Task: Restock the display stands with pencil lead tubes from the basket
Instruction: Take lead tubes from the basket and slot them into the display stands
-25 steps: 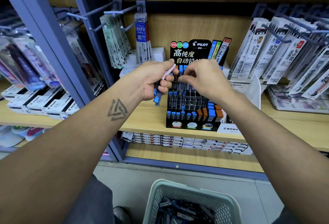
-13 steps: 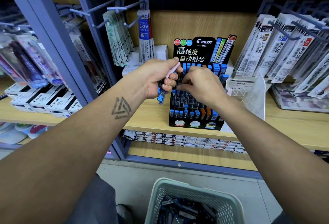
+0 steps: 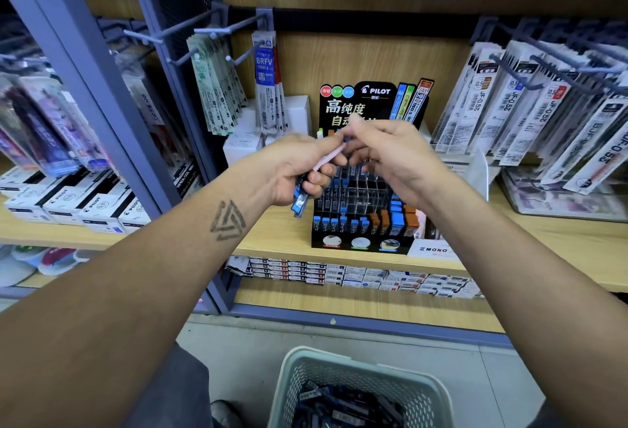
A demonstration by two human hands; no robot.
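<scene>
Your left hand (image 3: 292, 172) grips a bundle of lead tubes (image 3: 300, 198) | your right hand (image 3: 390, 159): fingers curled, pinching at the bundle's top, contents blurred | black display stand (image 3: 360, 244) on the shelf (image 3: 272, 237) just behind | basket (image 3: 360, 390) of tubes below

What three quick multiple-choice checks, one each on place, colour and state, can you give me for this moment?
1. Where is the basket?
A. on the floor below the shelf
B. on the shelf
C. hung on a hook

2. What colour are most caps in the display stand's front row?
A. green
B. blue
C. white

3. What is the left hand doing?
A. hanging idle
B. pressing the shelf
C. holding blue tubes

Key: 1 A, it stands low beneath the arms; 2 B, blue caps outnumber orange; 3 C, fingers curl round them.
</scene>
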